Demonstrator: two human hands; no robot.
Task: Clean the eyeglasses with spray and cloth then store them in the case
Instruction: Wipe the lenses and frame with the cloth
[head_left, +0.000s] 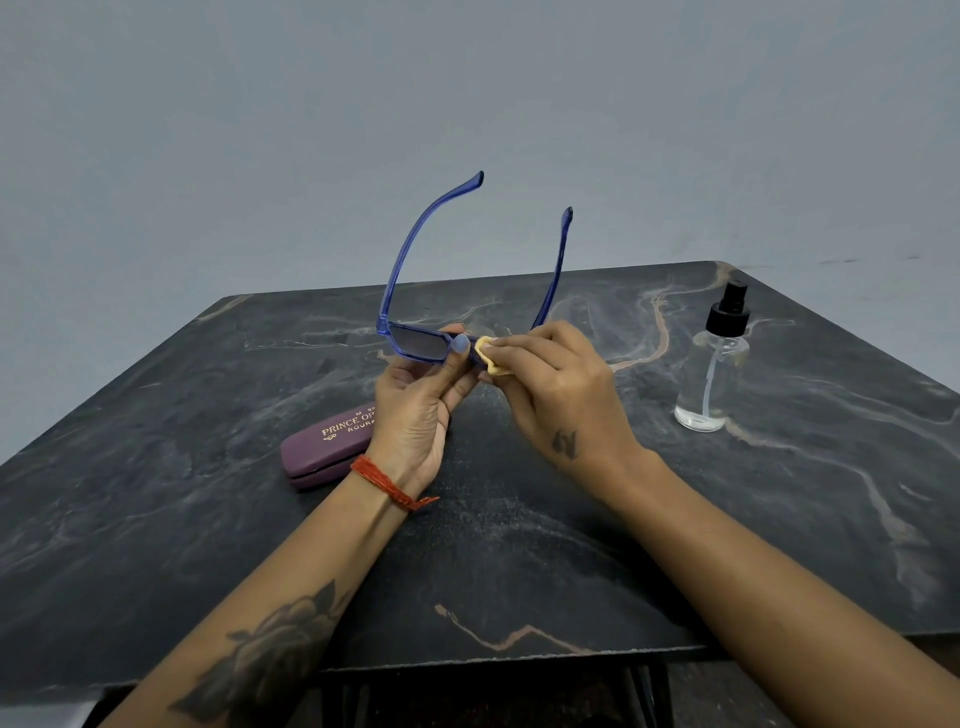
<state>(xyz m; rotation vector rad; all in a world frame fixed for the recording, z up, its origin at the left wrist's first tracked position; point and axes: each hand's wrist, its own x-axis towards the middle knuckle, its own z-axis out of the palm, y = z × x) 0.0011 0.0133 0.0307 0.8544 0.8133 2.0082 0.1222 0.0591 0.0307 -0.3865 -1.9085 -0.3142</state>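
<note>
Blue-framed eyeglasses (415, 340) with dark lenses are held above the table, temples unfolded and pointing up and away. My left hand (421, 410) grips the frame at the bridge, thumb on the front. My right hand (550, 384) presses a small yellow cloth (491, 358) against the right lens, which the cloth and fingers hide. A closed purple case (327, 447) with gold lettering lies on the table under my left wrist. A clear spray bottle (711, 369) with a black nozzle stands upright to the right.
The dark marble-patterned table (156, 467) has its front edge near my forearms and its far edge against a plain grey wall (467, 104). Dark table legs show below the front edge.
</note>
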